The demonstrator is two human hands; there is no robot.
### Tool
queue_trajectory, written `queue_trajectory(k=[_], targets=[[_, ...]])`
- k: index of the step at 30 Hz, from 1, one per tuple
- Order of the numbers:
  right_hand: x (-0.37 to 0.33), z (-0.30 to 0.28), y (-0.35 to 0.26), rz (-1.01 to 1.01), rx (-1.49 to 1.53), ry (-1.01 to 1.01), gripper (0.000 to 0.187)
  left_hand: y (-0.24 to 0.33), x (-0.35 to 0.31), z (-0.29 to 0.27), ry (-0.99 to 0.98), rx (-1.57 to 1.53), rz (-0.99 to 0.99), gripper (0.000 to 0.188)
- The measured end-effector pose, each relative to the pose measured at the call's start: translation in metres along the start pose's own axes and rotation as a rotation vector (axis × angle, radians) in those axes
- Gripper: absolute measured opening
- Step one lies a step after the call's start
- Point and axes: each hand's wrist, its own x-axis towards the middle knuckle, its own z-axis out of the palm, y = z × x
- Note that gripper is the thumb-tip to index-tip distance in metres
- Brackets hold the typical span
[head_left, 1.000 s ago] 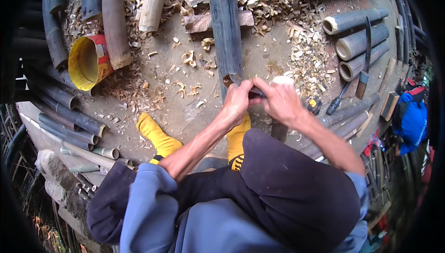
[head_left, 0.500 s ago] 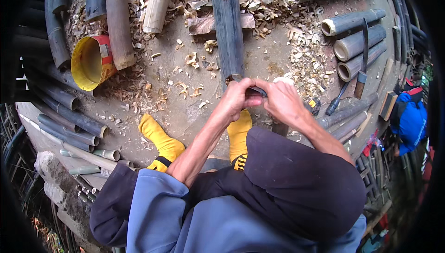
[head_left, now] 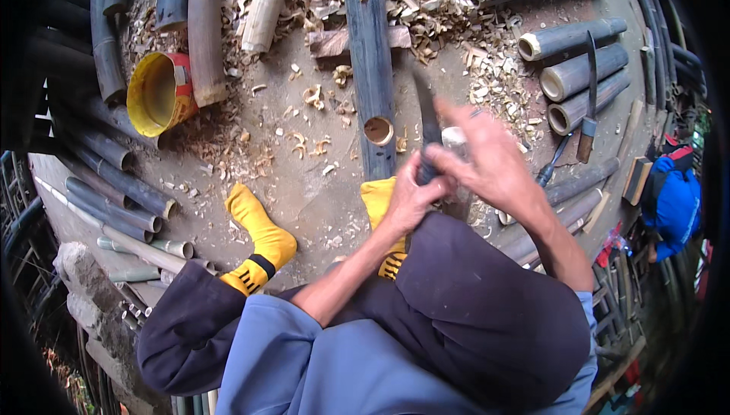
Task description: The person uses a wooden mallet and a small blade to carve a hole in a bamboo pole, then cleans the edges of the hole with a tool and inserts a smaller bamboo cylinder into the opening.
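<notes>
A dark bamboo pole [head_left: 372,73] lies lengthwise before me, with a round hole [head_left: 378,131] cut in its upper side near my foot. To the right of the pole, my left hand [head_left: 414,201] is closed around the dark handle [head_left: 428,168] of a knife. The knife's blade [head_left: 426,107] points away from me, beside the pole. My right hand [head_left: 490,153] is just right of the knife, its thumb close to the handle; motion smears its fingers. A pale rounded thing [head_left: 455,138] shows partly beside it. My foot in a yellow sock [head_left: 376,196] rests at the pole's near end.
A wooden block [head_left: 331,42] lies under the pole, among heaped shavings [head_left: 433,4]. Bamboo pieces [head_left: 582,73] lie at the right with a curved blade tool [head_left: 589,111] on them. A yellow and red bucket [head_left: 161,96] lies tipped at the left, near more bamboo lengths [head_left: 122,187].
My hands have come off the pole and moved right, uncovering the round hole. The knife blade now shows upright beside the pole, and the right hand has turned and moved.
</notes>
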Motion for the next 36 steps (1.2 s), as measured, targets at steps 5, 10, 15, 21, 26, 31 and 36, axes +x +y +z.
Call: queue_trajectory(k=[5,10,15,21,26,31,36], targets=[[0.011,0.033,-0.029,-0.595,-0.422,0.098,0.033,0.048,-0.024,-0.07,0.148,1.21,0.013,0.048],[0.048,0.125,-0.031,-0.947,-0.191,-0.421,0.019,0.01,-0.07,-0.11,0.208,0.97,-0.081,0.046],[0.083,0.138,-0.044,-0.865,-0.107,-0.434,0.015,0.036,-0.055,-0.15,0.37,1.288,0.134,0.032],[0.093,0.121,-0.044,-0.528,0.117,-0.217,0.022,0.166,0.006,-0.131,-0.021,1.854,-0.009,0.023],[0.092,0.117,-0.042,-0.308,0.43,0.341,0.039,0.217,0.083,-0.076,-0.515,2.385,0.304,0.005],[0.087,0.138,-0.059,-0.087,0.615,0.12,0.042,0.217,0.084,-0.101,-0.702,2.368,0.055,0.011],[0.079,0.13,-0.046,-0.225,0.546,-0.276,0.037,0.16,0.004,-0.128,-0.213,1.978,-0.014,0.023]])
